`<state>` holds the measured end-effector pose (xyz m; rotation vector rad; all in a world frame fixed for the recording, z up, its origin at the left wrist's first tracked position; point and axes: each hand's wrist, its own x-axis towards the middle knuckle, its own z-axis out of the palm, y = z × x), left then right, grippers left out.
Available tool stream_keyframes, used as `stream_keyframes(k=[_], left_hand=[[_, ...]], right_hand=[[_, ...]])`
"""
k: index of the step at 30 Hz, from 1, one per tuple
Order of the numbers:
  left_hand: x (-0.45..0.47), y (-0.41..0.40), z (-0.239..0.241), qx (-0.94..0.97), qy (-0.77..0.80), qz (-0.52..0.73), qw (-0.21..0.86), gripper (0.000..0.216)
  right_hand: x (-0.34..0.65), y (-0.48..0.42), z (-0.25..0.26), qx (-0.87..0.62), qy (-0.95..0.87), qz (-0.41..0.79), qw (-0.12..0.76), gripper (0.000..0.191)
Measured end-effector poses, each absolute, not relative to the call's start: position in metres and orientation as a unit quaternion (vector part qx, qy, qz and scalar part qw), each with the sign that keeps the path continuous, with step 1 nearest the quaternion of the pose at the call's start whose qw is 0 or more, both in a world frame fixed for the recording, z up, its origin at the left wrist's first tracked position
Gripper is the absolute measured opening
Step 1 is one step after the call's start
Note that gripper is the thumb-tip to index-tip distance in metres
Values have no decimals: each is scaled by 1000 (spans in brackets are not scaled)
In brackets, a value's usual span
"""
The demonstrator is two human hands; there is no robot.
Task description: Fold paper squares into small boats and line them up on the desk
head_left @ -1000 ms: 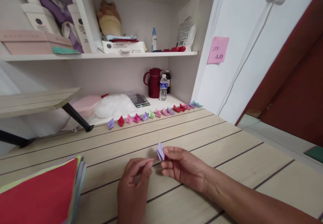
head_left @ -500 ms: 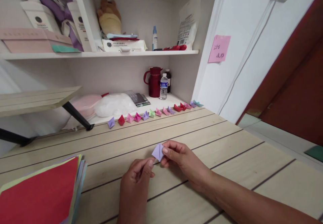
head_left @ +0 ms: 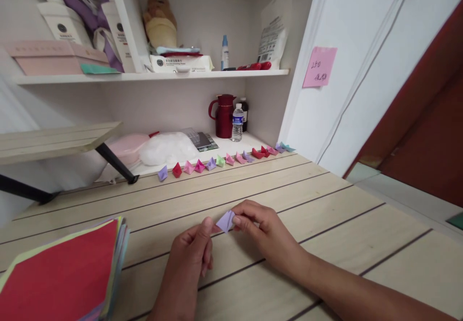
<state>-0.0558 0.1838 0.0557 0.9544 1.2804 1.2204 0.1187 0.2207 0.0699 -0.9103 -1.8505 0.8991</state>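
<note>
A small folded square of lilac paper [head_left: 224,221] with a slanting crease is held above the table in front of me. My right hand [head_left: 258,222] pinches its right corner between thumb and fingers. Close by on the left, my left hand [head_left: 193,246] has its thumb raised off the paper. Its index fingertip reaches the paper's left corner, and the other fingers curl loosely. Across the table's far edge runs a row of small folded paper boats, among them a lilac boat [head_left: 162,173], a red boat [head_left: 177,170] and a green boat [head_left: 220,161].
A stack of coloured paper [head_left: 61,272], red on top, lies at the front left of the wooden table [head_left: 325,224]. A small raised stand [head_left: 58,140] is behind it. Beyond the boats are a plastic bag [head_left: 168,148], a dark red jug [head_left: 224,116] and a water bottle [head_left: 237,124].
The left thumb has lifted off the lilac paper and the left hand has shifted left. The paper has tilted in the right hand's pinch. The whole view has shifted slightly.
</note>
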Motion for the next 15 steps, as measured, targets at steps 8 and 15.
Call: stream_keyframes(k=[8,15], left_hand=[[-53,176,65,423,537,473,556,55],[-54,176,68,402,524,491,568,58]], right_hand=[[121,219,70,-352,-793,271,417,18],[119,214,70,-311,-801,275,432,24]])
